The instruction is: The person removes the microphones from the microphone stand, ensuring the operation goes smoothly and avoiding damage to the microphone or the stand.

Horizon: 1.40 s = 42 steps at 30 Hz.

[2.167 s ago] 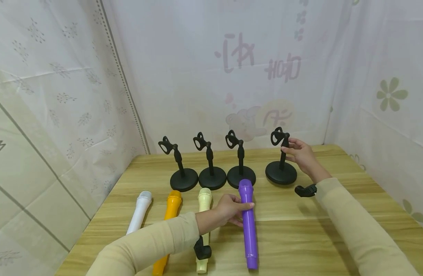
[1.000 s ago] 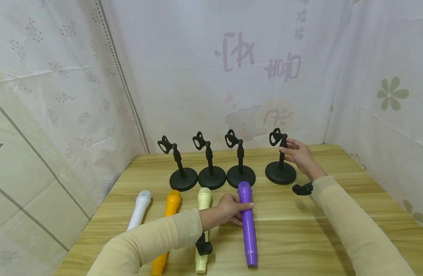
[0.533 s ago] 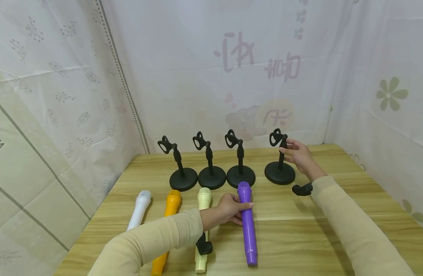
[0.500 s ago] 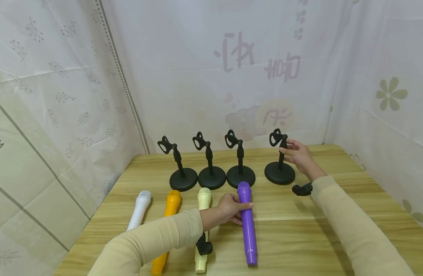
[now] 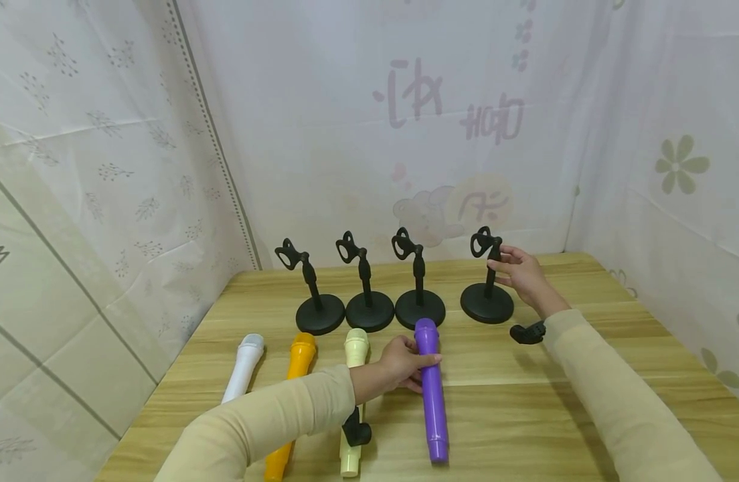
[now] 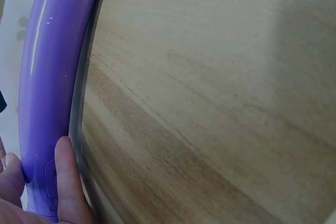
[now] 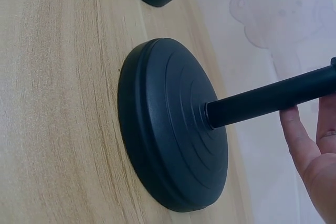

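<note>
My left hand [image 5: 398, 363] holds a purple microphone [image 5: 434, 415] around its upper body, thumb on top. In the left wrist view the microphone [image 6: 52, 77] runs upward from my fingers, just off or against the wood; I cannot tell which. My right hand [image 5: 524, 274] pinches the upright post of the rightmost black microphone stand [image 5: 486, 305], below its clip. The right wrist view shows that stand's round base [image 7: 173, 129], with fingertips [image 7: 291, 124] against the post. The stand's clip has nothing in it.
Three more black microphone stands [image 5: 420, 309] stand in a row to the left, clips unfilled. On the wooden table [image 5: 526, 415] lie a white microphone [image 5: 243, 365], an orange one [image 5: 301, 355] and a pale yellow one [image 5: 357, 345], partly under my left arm. Patterned curtains [image 5: 321, 134] enclose the table.
The rightmost stand has shifted very slightly left with my right hand. My left hand and the purple microphone stay almost in place.
</note>
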Tool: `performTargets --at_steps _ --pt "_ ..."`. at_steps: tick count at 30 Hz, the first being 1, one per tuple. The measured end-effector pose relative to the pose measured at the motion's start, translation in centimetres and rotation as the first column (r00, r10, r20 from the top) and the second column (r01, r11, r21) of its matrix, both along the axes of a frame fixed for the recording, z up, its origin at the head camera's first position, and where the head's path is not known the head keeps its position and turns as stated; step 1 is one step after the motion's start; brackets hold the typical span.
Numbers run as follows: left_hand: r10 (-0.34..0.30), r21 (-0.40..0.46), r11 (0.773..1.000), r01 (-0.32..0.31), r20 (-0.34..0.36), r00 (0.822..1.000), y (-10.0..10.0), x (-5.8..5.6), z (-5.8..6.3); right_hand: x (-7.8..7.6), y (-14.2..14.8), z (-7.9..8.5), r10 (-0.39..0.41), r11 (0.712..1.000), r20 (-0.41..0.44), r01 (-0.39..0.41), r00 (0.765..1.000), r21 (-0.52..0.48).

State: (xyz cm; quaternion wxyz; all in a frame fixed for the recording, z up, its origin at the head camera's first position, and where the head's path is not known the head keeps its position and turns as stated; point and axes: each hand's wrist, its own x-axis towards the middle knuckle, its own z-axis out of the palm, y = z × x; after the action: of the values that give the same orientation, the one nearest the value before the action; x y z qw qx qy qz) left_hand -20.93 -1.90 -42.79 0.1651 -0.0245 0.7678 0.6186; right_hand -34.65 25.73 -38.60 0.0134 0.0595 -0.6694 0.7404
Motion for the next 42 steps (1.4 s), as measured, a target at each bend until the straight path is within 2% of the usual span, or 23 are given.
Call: performTargets --at_steps 5,13,18,23,42 --pt "-0.005 -0.007 1.0 0.005 -0.001 1.0 -0.05 0.17 0.06 -0.11 -0.03 -0.18 -0.001 1.0 0.006 0.001 1.0 -0.003" --pt "-0.005 -0.021 1.0 0.005 -0.023 1.0 0.02 -0.07 -0.52 -0.06 -0.02 -0.29 0.005 1.0 0.002 -0.005 1.0 -0.006" --pt "-0.01 -0.005 1.0 0.01 -0.007 1.0 -0.06 -0.1 -0.21 0.05 0.0 -0.24 0.009 1.0 -0.005 -0.009 1.0 -0.025" --pt "-0.012 -0.005 1.0 0.012 -0.021 1.0 -0.1 0.22 0.25 0.06 -0.02 -0.2 0.001 0.999 -0.004 -0.001 1.0 -0.035" --pt "-0.006 -0.062 0.998 0.004 -0.041 0.999 -0.23 0.23 0.13 0.08 -0.03 -0.31 0.0 0.999 0.008 0.0 1.0 -0.035"
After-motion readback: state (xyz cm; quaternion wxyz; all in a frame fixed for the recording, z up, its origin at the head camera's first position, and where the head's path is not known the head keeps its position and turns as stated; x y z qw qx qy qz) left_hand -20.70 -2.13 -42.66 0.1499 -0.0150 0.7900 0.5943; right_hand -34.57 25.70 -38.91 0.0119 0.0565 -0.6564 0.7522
